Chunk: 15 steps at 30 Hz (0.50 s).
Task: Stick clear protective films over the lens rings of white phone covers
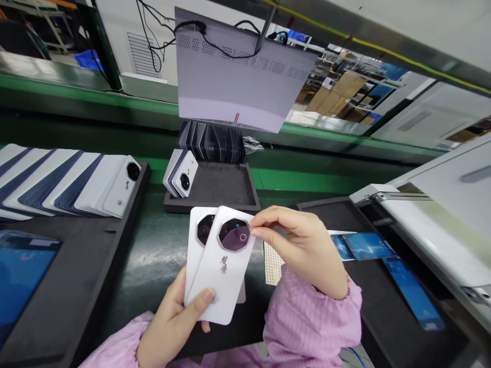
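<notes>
My left hand [180, 312] is closed around two white phone back covers, thumb on the front one. The front cover [218, 276] has an octagonal dark camera window [235, 235] and small dark lettering, and it lies fanned over the rear cover [195, 255], hiding much of it. My right hand [303, 245] pinches the front cover's upper right edge beside the camera window, thumb and forefinger together. Whether a thin film is between those fingertips, I cannot make out. A pale corner of another flat piece [241, 292] shows below the covers.
A dark tray [218, 184] with upright covers stands ahead. At left, another tray [130, 199] holds a long row of covers [88, 184] and blue-filmed panels [26, 276]. A dotted label sheet [273, 263] lies by my right wrist. Blue-screened pieces [368, 246] lie in the right tray.
</notes>
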Available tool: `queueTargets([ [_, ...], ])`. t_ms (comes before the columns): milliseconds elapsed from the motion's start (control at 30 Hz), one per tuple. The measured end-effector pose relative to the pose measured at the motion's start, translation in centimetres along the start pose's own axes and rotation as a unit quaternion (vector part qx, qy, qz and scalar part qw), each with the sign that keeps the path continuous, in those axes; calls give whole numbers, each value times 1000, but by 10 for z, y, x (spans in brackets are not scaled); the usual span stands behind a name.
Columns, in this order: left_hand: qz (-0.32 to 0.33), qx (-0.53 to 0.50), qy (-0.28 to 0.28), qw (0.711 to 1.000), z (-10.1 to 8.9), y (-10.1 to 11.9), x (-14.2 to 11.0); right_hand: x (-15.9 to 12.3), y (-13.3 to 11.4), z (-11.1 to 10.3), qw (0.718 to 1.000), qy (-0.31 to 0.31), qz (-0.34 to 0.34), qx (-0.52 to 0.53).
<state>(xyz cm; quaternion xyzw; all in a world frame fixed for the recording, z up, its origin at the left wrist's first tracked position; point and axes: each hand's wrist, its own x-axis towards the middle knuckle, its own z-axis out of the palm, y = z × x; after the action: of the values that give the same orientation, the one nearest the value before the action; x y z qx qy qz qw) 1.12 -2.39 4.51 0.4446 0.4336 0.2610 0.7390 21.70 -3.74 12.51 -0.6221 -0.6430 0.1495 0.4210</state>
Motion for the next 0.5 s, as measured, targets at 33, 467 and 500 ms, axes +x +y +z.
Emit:
queueTargets([
  [33, -3, 0, -1, 1000, -1, -1, 0, 1, 0, 0, 1000, -5, -2, 0],
  [467, -6, 1, 2, 1000, 3, 1, -1, 3, 5, 7, 999, -30, -7, -35],
  [500, -4, 2, 3, 1000, 3, 1, -1, 3, 5, 8, 999, -31, -6, -42],
])
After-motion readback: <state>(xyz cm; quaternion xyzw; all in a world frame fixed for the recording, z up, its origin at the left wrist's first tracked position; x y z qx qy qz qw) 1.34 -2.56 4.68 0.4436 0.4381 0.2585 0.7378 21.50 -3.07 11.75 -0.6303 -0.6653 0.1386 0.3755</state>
